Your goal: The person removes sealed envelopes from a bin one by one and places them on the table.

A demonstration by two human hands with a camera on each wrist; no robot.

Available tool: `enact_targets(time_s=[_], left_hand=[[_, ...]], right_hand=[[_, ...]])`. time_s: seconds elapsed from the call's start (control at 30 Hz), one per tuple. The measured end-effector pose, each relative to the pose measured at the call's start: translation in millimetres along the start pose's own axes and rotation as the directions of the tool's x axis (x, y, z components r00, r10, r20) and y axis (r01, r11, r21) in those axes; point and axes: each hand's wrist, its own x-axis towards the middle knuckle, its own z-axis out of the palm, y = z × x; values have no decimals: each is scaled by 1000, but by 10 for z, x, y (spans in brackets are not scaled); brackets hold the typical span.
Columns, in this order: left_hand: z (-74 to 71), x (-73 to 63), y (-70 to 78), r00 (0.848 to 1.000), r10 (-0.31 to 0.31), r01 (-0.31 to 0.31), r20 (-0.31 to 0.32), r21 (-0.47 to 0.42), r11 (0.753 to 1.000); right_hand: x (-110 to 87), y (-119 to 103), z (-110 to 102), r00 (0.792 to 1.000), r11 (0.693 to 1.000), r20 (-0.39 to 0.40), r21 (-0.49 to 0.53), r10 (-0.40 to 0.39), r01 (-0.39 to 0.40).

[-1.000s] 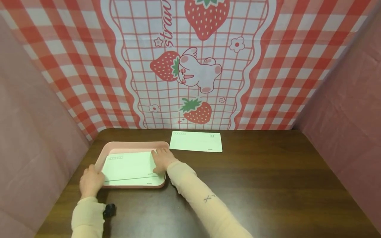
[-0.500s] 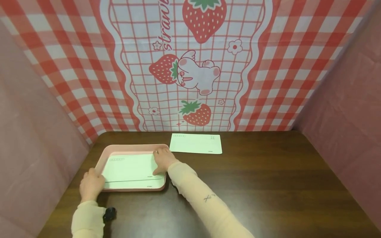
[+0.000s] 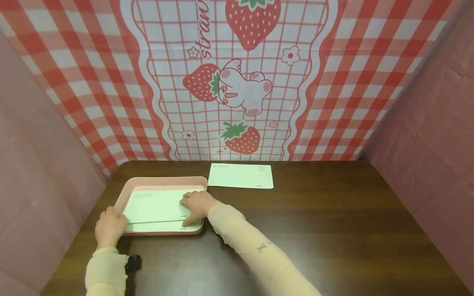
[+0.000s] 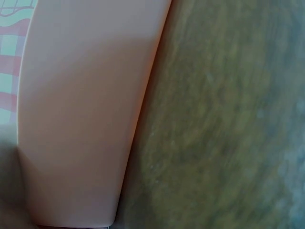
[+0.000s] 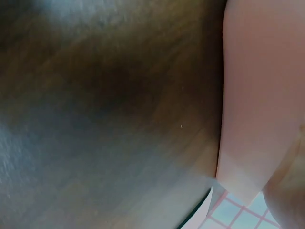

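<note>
A pink tray [image 3: 168,181] stands at the left of the table, holding white envelopes. The top envelope [image 3: 157,207] partly covers another envelope [image 3: 155,227], whose front strip shows below it. At the tray's left side, my left hand [image 3: 110,227] grips the rim; its fingertips are mostly hidden. My right hand [image 3: 200,205] reaches over the tray's right side, its spread fingers resting on the right end of the top envelope and the thumb toward the front. The tray's outer wall [image 4: 86,119] fills much of the left wrist view, and its wall [image 5: 262,86] also shows in the right wrist view.
One more white envelope [image 3: 240,176] lies flat at the back of the brown wooden table [image 3: 333,222], just right of the tray's far corner. Behind the table hangs a red checked strawberry cloth [image 3: 237,82]. Pink curtains [image 3: 426,123] flank both sides.
My right hand has slid a little toward the front and left along the top envelope's right end. The top envelope lies slightly straighter. My left hand keeps its place on the tray.
</note>
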Motion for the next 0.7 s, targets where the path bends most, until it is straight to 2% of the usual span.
enact_targets(time_s=[0.37, 0.7], left_hand=[[7, -2, 11, 1000, -1, 1, -4, -8, 1000], [10, 0, 1, 1000, -3, 3, -15, -1, 1000]], right_hand=[[-35, 29, -41, 999, 999, 17, 9, -48, 48], [-113, -72, 49, 989, 980, -60, -152, -136, 126]])
